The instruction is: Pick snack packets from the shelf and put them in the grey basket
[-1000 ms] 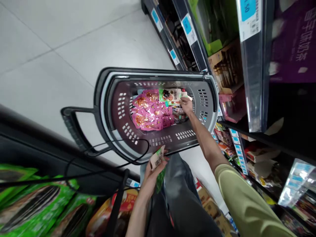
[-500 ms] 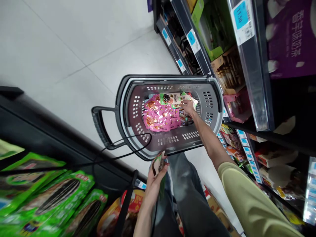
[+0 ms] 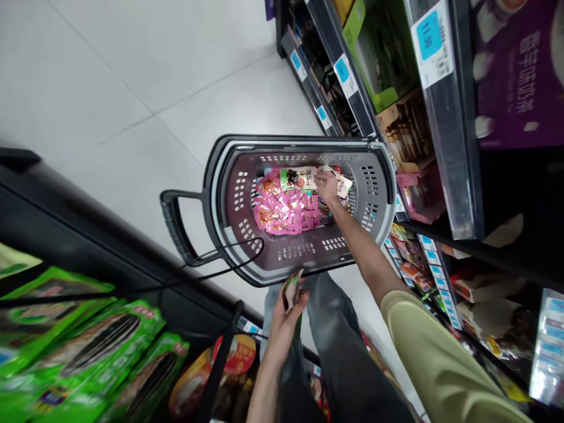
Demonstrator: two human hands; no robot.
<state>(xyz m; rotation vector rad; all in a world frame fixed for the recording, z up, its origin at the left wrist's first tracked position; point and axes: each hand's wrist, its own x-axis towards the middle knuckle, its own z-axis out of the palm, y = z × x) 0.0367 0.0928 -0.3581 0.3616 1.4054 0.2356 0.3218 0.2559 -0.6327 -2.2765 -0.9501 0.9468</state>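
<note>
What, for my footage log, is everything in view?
Basket: 1, grey and black, centre
Pink packets: several, pink, inside basket
Slim packets: 2+, white-green, inside basket
Loose packet: 1, white-green, by basket rim
Cord: 1+, black, crossing basket
Shelves: several, black, both sides
Green bags: 3+, green, lower left
Price labels: many, blue-white, shelf edges
Purple box: 1, purple, upper right
Other goods: many, mixed, on shelves
Floor: 1, grey, upper left
Legs: 2, blue-grey, below basket
Left hand: 1, gripping loose packet
Right hand: 1, inside basket
</note>
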